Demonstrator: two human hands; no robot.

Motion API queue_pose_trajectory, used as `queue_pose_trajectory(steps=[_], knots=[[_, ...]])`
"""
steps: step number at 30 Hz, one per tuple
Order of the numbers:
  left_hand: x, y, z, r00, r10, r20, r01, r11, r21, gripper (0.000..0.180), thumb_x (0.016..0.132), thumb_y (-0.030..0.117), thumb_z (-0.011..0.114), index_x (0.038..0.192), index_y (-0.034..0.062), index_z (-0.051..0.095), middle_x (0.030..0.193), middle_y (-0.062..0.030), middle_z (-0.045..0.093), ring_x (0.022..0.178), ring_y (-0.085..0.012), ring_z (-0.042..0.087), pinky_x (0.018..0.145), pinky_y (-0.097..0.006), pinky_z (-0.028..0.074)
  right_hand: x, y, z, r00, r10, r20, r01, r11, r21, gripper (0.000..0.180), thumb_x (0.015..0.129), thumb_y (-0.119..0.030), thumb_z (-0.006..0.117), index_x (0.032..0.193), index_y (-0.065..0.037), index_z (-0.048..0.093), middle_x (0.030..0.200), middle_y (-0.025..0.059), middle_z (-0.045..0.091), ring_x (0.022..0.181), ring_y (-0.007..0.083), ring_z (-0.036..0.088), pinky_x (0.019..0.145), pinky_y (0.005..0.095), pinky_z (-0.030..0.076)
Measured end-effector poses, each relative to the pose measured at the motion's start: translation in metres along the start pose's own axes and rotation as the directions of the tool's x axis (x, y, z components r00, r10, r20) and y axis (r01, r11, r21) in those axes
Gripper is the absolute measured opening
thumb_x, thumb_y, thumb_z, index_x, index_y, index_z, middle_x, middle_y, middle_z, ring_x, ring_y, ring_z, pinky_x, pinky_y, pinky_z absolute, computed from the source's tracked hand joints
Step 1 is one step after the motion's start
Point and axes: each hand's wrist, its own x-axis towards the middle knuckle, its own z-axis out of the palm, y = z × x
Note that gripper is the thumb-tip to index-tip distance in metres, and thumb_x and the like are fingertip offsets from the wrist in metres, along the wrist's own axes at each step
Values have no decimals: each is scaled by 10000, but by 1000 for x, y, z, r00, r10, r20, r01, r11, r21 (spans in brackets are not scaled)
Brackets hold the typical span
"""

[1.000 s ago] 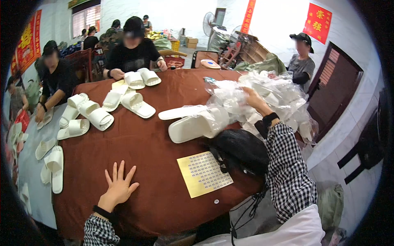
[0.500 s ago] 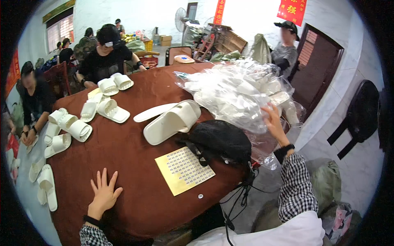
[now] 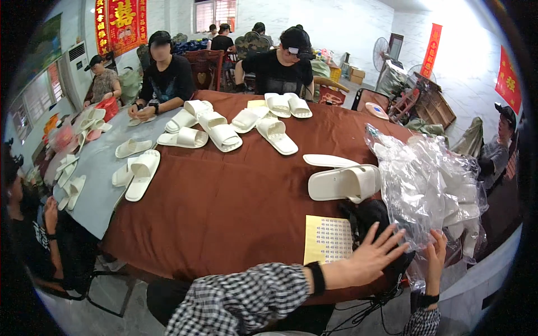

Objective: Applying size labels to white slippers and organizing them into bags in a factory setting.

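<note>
My left hand (image 3: 367,259) reaches across to the right with its fingers spread, over a black cloth bag (image 3: 376,211) and beside a large clear plastic bag (image 3: 417,187) full of white slippers. My right hand (image 3: 435,255) is at the near edge of that plastic bag, its fingers closed on the film. A white slipper (image 3: 342,183) lies just left of the bag, with a second one (image 3: 330,161) on its side behind it. Under my left forearm and hand, a yellow sheet of small printed stickers (image 3: 325,238) is partly covered.
Several white slippers (image 3: 221,131) stand across the brown-covered table (image 3: 224,207). A grey table (image 3: 98,185) with more slippers adjoins it at left. People sit around the far and left sides. Black cables (image 3: 364,313) hang below the right edge.
The view has turned left. My left hand has left the tabletop and crossed rightward to the plastic bag. My right hand remains at the bag's near side.
</note>
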Motion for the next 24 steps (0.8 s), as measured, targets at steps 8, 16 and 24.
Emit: queue_pose_trajectory(steps=[8, 16, 24], knots=[[86, 22, 37, 857, 186, -480, -110, 977, 182, 811, 788, 135, 629, 1505, 256, 270, 1587, -191, 96, 1465, -428, 53, 1120, -704, 36, -5, -17, -10, 996, 79, -34, -72, 982, 173, 295, 940, -64, 541, 1229, -14, 575, 1297, 65, 483, 1107, 170, 541, 928, 293, 449], [93, 26, 43, 968, 235, -92, -220, 964, 148, 272, 787, 125, 634, 1058, 135, 650, 1106, -103, 572, 1141, -272, 522, 1093, -559, 291, 8, -27, -49, 989, 128, 73, -143, 957, 253, 225, 966, -150, 555, 1132, -21, 635, 1198, 62, 559, 1125, 168, 560, 944, 320, 488], [66, 14, 39, 956, 277, -96, -278, 961, 7, 142, 831, 90, 634, 971, 112, 642, 1192, -83, 598, 1259, -284, 498, 1107, -564, 303, 23, 4, -79, 920, 364, 147, -369, 676, 637, 304, 971, -187, 572, 1235, -67, 480, 1214, 99, 578, 1025, 188, 622, 905, 350, 536]])
